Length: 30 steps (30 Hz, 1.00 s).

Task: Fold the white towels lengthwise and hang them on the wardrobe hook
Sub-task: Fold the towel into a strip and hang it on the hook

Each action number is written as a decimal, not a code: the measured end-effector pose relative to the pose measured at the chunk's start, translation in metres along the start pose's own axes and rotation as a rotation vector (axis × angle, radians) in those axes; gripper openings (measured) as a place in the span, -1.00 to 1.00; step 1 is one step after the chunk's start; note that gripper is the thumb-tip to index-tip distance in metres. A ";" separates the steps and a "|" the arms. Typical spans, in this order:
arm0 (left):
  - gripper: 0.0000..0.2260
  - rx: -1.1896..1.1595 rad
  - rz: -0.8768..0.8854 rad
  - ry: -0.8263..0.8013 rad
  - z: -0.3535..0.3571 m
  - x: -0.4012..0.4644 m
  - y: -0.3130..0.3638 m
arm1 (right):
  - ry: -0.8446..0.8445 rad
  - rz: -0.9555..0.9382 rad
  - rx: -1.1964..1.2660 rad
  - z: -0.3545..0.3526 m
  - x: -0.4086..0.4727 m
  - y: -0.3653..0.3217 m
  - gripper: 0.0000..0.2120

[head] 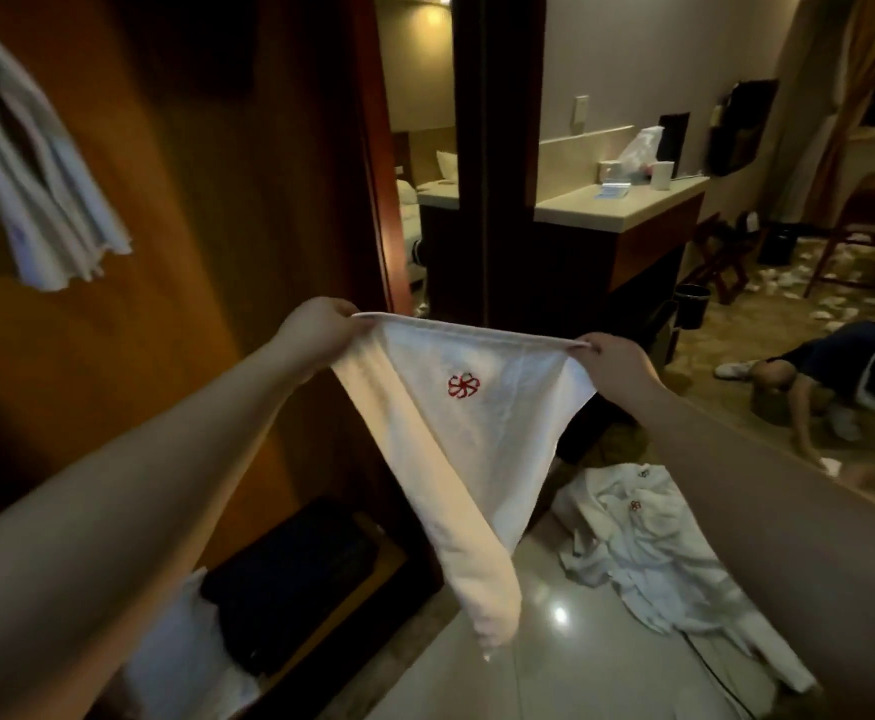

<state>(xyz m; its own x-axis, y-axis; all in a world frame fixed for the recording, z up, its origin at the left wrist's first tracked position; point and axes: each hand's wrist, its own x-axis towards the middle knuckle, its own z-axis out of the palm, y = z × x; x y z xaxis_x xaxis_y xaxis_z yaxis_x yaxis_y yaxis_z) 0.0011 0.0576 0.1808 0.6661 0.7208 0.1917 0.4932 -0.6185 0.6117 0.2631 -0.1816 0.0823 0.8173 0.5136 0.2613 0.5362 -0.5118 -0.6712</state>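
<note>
The left hand (315,324) and the right hand (614,358) are each pinching a top corner of a white towel (456,423), stretching its upper edge in the air before the wardrobe (191,200). Its length is hanging down over the floor (503,667). Another towel (35,189) is hanging high on the wardrobe panel. More towels (632,532) are lying heaped on the floor.

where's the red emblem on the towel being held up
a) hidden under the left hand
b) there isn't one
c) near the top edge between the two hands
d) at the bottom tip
c: the red emblem sits on the towel just below its top edge, between the left hand and right hand pinching the corners.
</note>
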 end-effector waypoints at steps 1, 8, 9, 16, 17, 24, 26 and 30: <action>-0.69 0.065 -0.008 0.028 -0.014 -0.010 -0.013 | 0.006 -0.013 0.013 0.000 -0.007 -0.013 -0.88; -0.60 0.506 -0.023 0.021 -0.091 -0.065 -0.087 | 0.021 -0.072 0.111 0.000 -0.039 -0.089 -0.85; -0.62 0.498 -0.023 0.042 -0.099 -0.072 -0.098 | 0.009 -0.085 0.113 0.001 -0.042 -0.097 -0.84; -0.88 -0.485 -0.168 0.123 -0.135 -0.123 -0.148 | -0.185 -0.141 0.055 0.006 -0.048 -0.135 -0.75; -0.86 -0.705 -0.158 0.124 -0.137 -0.130 -0.149 | -0.219 -0.146 0.040 0.006 -0.049 -0.139 -0.74; -0.92 -1.150 -0.213 0.234 -0.138 -0.143 -0.159 | -0.514 -0.141 -0.001 0.011 -0.065 -0.174 -0.73; -0.92 -1.175 -0.275 0.279 -0.140 -0.143 -0.162 | -0.525 -0.131 0.086 0.019 -0.074 -0.185 -0.83; -0.76 -1.234 -0.319 0.298 -0.134 -0.147 -0.161 | -0.515 -0.112 0.401 0.037 -0.110 -0.214 -0.62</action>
<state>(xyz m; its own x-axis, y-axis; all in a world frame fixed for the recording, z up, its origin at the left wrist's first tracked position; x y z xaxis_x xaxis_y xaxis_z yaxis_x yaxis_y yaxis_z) -0.2512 0.0933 0.1573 0.3888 0.9209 -0.0276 -0.3352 0.1693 0.9268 0.0507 -0.1025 0.1719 0.5026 0.8633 0.0464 0.4110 -0.1914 -0.8913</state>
